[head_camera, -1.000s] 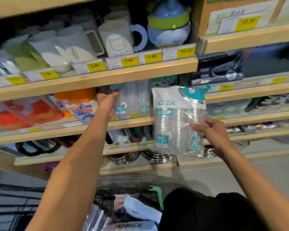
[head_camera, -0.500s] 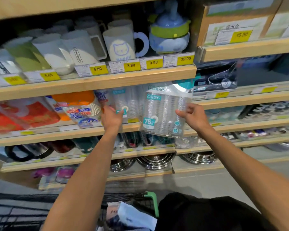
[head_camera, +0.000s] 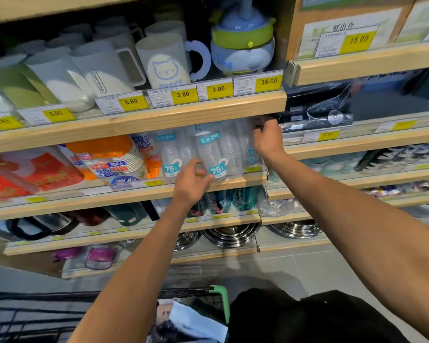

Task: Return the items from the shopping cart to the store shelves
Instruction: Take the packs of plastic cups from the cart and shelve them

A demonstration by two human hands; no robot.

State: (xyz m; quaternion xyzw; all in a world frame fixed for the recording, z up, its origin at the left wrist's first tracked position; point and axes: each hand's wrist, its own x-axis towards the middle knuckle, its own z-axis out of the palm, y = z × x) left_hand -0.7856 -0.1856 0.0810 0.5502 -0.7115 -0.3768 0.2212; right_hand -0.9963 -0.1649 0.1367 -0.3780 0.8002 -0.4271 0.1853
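Observation:
A clear bag of plastic cups [head_camera: 223,152] with a teal "75" label stands on the middle wooden shelf [head_camera: 233,185], beside another like pack [head_camera: 170,154]. My right hand [head_camera: 266,138] grips the bag's upper right side under the shelf above. My left hand [head_camera: 192,180] touches its lower left corner, fingers curled at the label. The shopping cart [head_camera: 218,293] with a green corner is at the bottom, holding a white and blue package [head_camera: 196,323].
Mugs [head_camera: 164,60] and a blue-green kettle [head_camera: 242,43] stand on the shelf above with yellow price tags. Paper plates [head_camera: 114,162] and red packs [head_camera: 30,174] lie left of the cups. Steel bowls [head_camera: 230,235] fill the lower shelf.
Both hands pushed the cup bag up and back into the shelf. My left hand moved right from the neighbouring pack to the bag's lower corner.

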